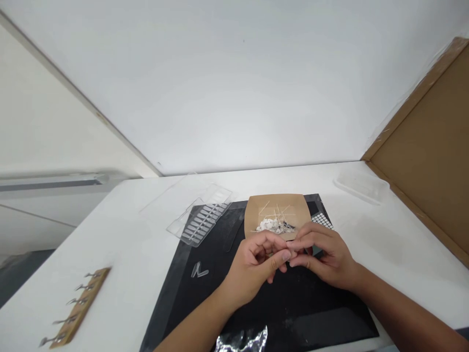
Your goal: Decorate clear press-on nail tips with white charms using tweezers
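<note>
- Left hand (256, 266) and right hand (326, 256) at lower centre of the frame, both curled, fingertips (284, 255) pressed together in a pinch.
- Cannot tell what sits in that pinch: too small, and hidden by the fingers.
- Pinch held over the black mat (205, 293), just below the brown tray (252, 215) of sticks and white scraps.
- Looks like fine work: best to keep both wrists low over the mat, to catch any dropped bit on black.
- Light grip advised, to avoid bending or flicking away something so small.
- Worth shedding scraps straight into the tray, not onto the white desk (128, 234).
- Loose clear tip (200, 270) on the mat, left of the hands; tip rack (201, 222) above it, within easy reach.
- Grid sheet (322, 220) just above the right hand, beside the tray.
- Clip board (78, 305) at lower left and foil (242, 340) at the bottom edge, both apart from the hands.
</note>
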`<state>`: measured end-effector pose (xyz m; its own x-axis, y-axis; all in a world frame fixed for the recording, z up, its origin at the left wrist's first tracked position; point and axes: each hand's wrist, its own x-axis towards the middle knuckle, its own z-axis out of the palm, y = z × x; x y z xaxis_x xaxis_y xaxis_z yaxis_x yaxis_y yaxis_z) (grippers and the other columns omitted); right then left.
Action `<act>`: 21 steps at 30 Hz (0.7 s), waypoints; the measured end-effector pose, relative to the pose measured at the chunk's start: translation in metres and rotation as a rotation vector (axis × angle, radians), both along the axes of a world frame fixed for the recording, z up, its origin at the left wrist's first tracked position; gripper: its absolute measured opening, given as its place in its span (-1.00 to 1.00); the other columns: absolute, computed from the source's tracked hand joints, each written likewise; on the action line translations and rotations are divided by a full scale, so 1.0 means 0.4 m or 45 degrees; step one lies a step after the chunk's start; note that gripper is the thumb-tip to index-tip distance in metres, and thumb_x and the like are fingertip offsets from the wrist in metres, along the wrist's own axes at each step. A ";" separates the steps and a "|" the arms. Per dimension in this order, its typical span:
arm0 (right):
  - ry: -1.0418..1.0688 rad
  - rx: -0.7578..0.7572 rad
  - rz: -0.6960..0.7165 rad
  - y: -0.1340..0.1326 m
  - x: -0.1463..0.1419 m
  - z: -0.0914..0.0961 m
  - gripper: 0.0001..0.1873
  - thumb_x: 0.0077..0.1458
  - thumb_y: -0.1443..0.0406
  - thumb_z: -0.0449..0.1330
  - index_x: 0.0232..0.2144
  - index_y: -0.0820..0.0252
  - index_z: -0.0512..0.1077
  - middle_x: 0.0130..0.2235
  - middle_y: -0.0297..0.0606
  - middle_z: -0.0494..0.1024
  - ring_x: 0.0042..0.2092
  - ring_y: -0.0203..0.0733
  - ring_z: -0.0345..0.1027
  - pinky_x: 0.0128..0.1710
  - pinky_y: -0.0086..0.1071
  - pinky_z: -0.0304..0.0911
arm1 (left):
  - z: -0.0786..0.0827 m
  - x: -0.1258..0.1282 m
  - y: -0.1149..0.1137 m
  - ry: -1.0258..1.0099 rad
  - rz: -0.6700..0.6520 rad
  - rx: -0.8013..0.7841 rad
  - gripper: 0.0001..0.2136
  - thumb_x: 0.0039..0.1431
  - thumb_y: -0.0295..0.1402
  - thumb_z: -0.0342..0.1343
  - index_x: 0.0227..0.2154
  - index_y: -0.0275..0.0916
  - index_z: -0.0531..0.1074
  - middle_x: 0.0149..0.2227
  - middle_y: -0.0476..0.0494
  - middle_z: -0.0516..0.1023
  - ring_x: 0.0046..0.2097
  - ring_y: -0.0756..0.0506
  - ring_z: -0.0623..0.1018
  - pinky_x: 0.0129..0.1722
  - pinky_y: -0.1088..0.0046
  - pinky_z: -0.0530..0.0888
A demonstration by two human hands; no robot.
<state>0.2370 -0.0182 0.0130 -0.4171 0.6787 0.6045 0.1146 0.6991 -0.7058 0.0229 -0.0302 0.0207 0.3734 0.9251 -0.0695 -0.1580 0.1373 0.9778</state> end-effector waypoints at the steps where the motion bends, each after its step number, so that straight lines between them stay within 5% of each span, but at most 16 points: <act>1: -0.001 0.021 -0.005 0.000 0.000 0.000 -0.71 0.24 0.35 0.42 0.00 0.06 0.58 -0.25 -0.28 0.61 -0.26 -0.25 0.49 -0.34 -0.41 0.45 | -0.002 -0.001 0.000 -0.005 -0.006 -0.012 -0.67 0.17 -0.10 0.42 -0.28 -0.32 0.59 -0.52 -0.05 0.57 -0.54 0.06 0.50 -0.62 0.67 0.38; 12: -0.012 0.033 -0.150 0.000 -0.001 -0.013 -0.92 0.32 0.37 0.33 -0.16 0.09 0.58 -0.29 -0.29 0.58 -0.29 -0.26 0.47 -0.33 -0.40 0.43 | -0.004 -0.015 0.000 0.145 0.005 0.174 -0.63 0.31 -0.04 0.27 -0.16 -0.30 0.70 -0.48 -0.17 0.67 -0.50 -0.05 0.67 -0.59 0.62 0.42; 21: -0.007 -0.040 -0.197 0.000 -0.007 -0.021 -0.96 0.34 0.32 0.30 -0.21 0.10 0.57 -0.33 -0.30 0.55 -0.31 -0.24 0.44 -0.34 -0.38 0.38 | -0.010 -0.015 0.010 0.246 0.057 0.497 -0.84 0.30 -0.28 0.32 -0.17 -0.22 0.71 -0.25 -0.20 0.72 -0.49 0.00 0.65 -0.49 0.54 0.52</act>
<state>0.2341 -0.0180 0.0045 -0.3091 0.7536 0.5802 0.2232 0.6505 -0.7260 0.0167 -0.0261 0.0167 0.3467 0.9108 0.2242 0.0356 -0.2516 0.9672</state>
